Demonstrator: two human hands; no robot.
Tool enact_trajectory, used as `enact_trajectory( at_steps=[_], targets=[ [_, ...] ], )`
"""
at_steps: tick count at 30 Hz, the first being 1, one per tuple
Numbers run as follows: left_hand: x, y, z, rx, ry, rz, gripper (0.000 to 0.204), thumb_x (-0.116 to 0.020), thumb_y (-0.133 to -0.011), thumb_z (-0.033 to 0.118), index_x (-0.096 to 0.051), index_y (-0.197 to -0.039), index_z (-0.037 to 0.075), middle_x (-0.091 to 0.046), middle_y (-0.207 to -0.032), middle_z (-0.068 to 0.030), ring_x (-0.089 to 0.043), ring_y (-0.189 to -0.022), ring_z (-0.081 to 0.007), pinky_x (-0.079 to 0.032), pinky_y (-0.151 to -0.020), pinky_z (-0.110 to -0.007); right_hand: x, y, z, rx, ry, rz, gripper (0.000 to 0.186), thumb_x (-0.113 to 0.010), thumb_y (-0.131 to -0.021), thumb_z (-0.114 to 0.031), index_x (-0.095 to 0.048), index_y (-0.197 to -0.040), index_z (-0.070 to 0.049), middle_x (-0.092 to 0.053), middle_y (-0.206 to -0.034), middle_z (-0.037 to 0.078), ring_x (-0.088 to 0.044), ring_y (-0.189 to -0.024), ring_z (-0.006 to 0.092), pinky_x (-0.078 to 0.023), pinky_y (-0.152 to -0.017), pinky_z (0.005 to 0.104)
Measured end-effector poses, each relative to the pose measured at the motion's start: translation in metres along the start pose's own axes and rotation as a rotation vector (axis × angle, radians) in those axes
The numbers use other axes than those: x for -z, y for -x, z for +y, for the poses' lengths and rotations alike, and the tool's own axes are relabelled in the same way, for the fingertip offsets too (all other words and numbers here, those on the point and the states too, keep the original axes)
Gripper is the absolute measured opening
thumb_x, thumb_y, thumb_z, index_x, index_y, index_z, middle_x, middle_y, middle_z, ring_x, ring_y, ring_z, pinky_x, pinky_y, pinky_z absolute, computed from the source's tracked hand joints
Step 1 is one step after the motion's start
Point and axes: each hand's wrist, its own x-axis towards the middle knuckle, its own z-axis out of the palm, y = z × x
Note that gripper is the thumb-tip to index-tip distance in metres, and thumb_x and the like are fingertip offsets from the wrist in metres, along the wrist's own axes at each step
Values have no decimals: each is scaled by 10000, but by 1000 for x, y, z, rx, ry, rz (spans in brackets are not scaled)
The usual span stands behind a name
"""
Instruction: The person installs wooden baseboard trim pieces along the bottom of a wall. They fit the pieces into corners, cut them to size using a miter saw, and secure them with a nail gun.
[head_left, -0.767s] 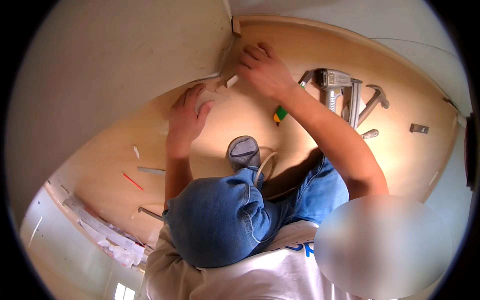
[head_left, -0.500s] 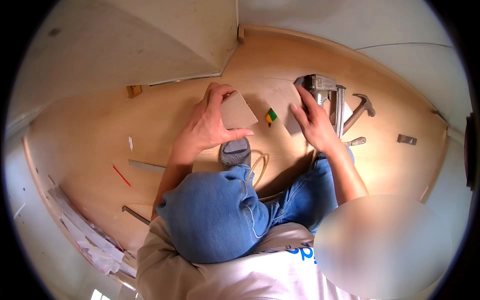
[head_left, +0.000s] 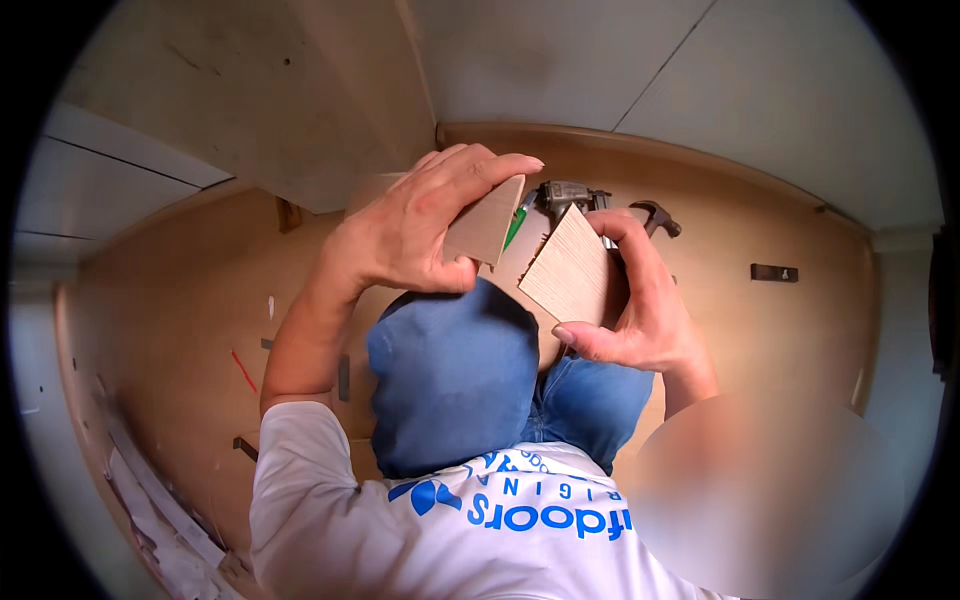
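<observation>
Two small pale wood-grain boards are up in front of me, over my bent knees. My left hand [head_left: 405, 220] is closed round the left board [head_left: 485, 228], thumb below and fingers over its top. My right hand [head_left: 650, 315] grips the right board [head_left: 572, 270] by its right side, thumb at the lower corner; its broad grained face is tilted into view. A narrow gap parts the two boards, and their facing edges look a little ragged. Behind that gap shows a slim green object [head_left: 517, 224], partly hidden.
Beyond the boards, a nail gun [head_left: 563, 196] and a claw hammer [head_left: 655, 215] lie on the wooden floor. A dark metal plate [head_left: 775, 273] is farther right. Left of me are a red stick [head_left: 243, 370] and a grey strip [head_left: 344, 378]. A cabinet panel [head_left: 270, 90] stands ahead.
Both hands have come up nearer to me with their boards. The right board has been lifted and turned, and now stands close to the left one. The view has shifted too.
</observation>
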Motion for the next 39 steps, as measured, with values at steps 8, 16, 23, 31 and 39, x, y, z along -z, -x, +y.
enact_trajectory(
  at_steps=[8, 16, 23, 31, 39],
  targets=[
    [-26, -6, 65, -78, 231, 37, 943, -892, -593, 332, -519, -1404, 30, -645, -1194, -131, -621, -989, -306, -498, -877, -405, 12, 37, -31, 21, 191, 35, 813, -827, -647, -282, -542, -1377, -69, -579, -1226, 181, -641, -1025, 388, -563, -851, 449],
    [-55, -13, 88, -38, 68, 49, 1065, -881, -558, 681, -580, -1351, 37, -671, -1149, -110, -633, -941, -283, -468, -845, -394, 22, 74, -5, 123, 221, 103, 837, -816, -677, -315, -550, -1416, -25, -594, -1282, 198, -631, -1087, 376, -530, -923, 445],
    [-71, -15, 94, 8, 2, 111, 1055, -863, -536, 717, -618, -1310, 45, -688, -1105, -96, -625, -862, -266, -444, -774, -374, 25, 84, 3, 171, 255, 114, 770, -783, -752, -346, -562, -1394, 19, -614, -1275, 203, -621, -1101, 364, -500, -957, 457],
    [-74, -18, 95, 10, -28, 122, 1033, -866, -522, 712, -644, -1285, 53, -697, -1083, -80, -610, -820, -247, -433, -746, -362, 35, 80, 6, 210, 315, 68, 745, -777, -755, -311, -568, -1394, 11, -615, -1270, 188, -618, -1101, 354, -505, -948, 459],
    [-84, -19, 95, 7, -52, 181, 973, -896, -547, 636, -650, -1297, 66, -699, -1081, -84, -602, -819, -257, -437, -744, -373, 41, 76, 6, 203, 323, 40, 771, -803, -675, -200, -576, -1385, -3, -616, -1263, 178, -625, -1099, 355, -529, -931, 457]
  ],
)
